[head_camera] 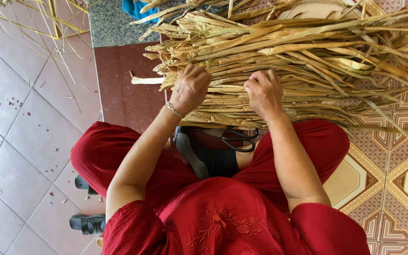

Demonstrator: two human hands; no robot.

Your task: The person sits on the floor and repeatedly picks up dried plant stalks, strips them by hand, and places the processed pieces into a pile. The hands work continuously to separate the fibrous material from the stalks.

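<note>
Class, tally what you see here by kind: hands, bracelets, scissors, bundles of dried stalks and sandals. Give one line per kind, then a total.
Hands: 2, left hand and right hand, both gripping the stalks
Bracelet: 1
Scissors: 1
Bundle of dried stalks: 1
Sandals: 2
Total: 7

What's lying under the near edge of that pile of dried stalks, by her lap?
Black-handled scissors poke out beneath the dried stalks; their blades are covered. Both the left hand and right hand press on top.
</note>
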